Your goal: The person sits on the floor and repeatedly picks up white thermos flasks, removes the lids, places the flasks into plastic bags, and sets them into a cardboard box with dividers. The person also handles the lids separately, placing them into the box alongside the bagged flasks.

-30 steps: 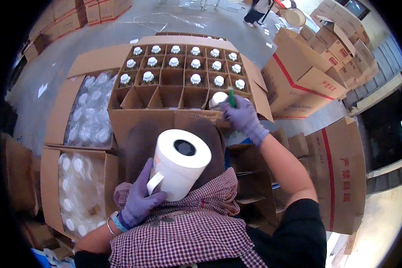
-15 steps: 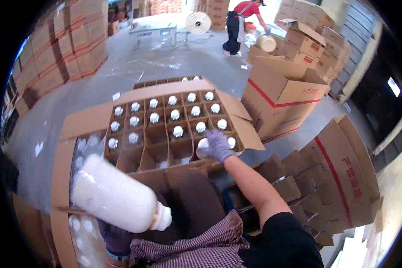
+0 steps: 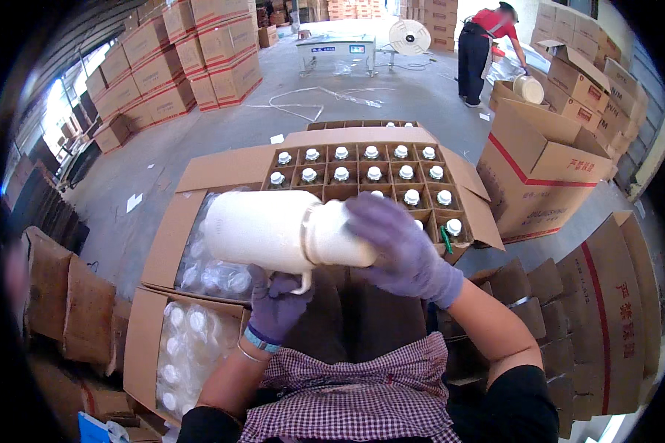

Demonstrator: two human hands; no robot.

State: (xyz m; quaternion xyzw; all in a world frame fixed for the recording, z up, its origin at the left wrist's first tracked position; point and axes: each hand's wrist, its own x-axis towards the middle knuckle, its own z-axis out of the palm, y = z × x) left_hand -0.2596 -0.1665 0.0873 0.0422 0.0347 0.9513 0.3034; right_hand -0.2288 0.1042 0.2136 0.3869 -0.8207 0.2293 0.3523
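Over the lap, a big white cylindrical plastic jug [image 3: 262, 230] lies sideways, the left purple-gloved hand [image 3: 277, 308] curled at its handle, the right purple-gloved hand [image 3: 406, 255] wrapped over its right end, near a brown cardboard carton [image 3: 347, 137] of white-capped bottles [image 3: 406, 172]

Jug [image 3: 261, 230] before carton [image 3: 358, 136] of bottles [image 3: 406, 173]

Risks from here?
The white plastic jug, held sideways with the purple-gloved left hand at its handle, could slip.
The purple-gloved right hand partly hides the white cylindrical cap; a poor fit might go unseen.
The slim green object in the brown divided cardboard carton might get left there.
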